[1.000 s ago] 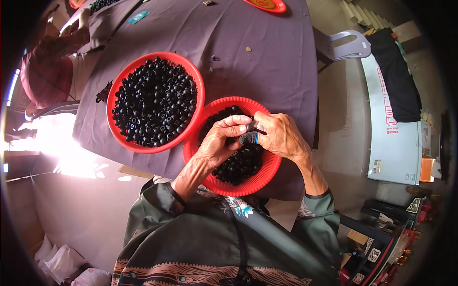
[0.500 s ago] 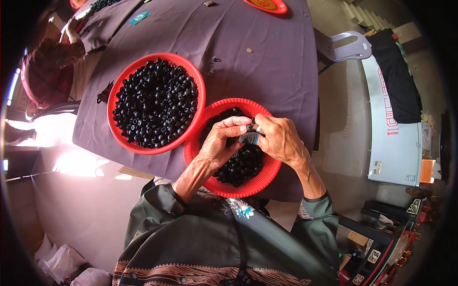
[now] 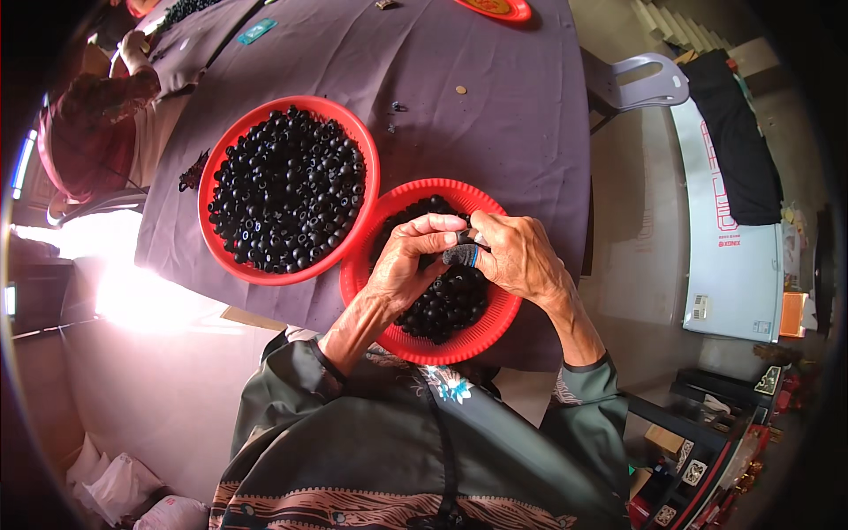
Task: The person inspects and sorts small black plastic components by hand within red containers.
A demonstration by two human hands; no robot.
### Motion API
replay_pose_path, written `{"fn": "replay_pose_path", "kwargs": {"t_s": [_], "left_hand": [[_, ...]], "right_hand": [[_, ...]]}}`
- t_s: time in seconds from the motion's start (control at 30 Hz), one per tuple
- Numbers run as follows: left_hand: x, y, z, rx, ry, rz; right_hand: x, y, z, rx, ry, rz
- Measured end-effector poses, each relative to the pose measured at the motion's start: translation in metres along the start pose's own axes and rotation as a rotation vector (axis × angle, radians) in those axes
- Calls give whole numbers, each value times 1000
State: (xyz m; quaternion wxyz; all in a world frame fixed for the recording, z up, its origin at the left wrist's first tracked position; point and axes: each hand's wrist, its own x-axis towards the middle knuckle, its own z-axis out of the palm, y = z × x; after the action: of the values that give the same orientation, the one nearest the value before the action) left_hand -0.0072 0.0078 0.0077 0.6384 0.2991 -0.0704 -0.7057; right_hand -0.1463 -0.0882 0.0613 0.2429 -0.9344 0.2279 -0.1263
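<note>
My left hand (image 3: 408, 256) and my right hand (image 3: 521, 256) meet above the nearer red basket (image 3: 506, 320), fingertips pinched together. Between them is a small dark piece, mostly hidden by the fingers; it looks like one of the black pieces below. A dark grey knitted finger cover (image 3: 460, 255) with a blue edge sits on my right thumb. Small round black pieces (image 3: 442, 309) lie in this basket, partly covered by my hands. To the left, a second red basket (image 3: 373, 163) is filled with hollow, bead-like black pieces (image 3: 287, 190).
Both baskets rest on a table with a purple-grey cloth (image 3: 495, 132). Small bits and a blue-green packet (image 3: 257, 32) lie farther off, near a red plate (image 3: 503, 11). A grey plastic chair (image 3: 649, 84) stands at the right. Another person's arm (image 3: 132, 53) shows at the far left.
My hands keep almost the same pinch above the nearer basket. The other person's arm at the far left has shifted slightly; the view has moved a little.
</note>
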Motion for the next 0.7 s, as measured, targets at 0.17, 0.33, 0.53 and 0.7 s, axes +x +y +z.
{"fn": "replay_pose_path", "kwargs": {"t_s": [0.17,0.33,0.53,0.7], "left_hand": [[0,-1,0,57,35,-3],[-1,-1,-1,78,54,-21],[0,0,1,46,65,-15],[1,-3,-6,-13,-48,11]], "right_hand": [[-1,3,0,-31,-20,-22],[-1,5,1,-23,-55,-43],[-1,4,0,-3,-14,-77],[2,1,-2,40,-6,-3]]}}
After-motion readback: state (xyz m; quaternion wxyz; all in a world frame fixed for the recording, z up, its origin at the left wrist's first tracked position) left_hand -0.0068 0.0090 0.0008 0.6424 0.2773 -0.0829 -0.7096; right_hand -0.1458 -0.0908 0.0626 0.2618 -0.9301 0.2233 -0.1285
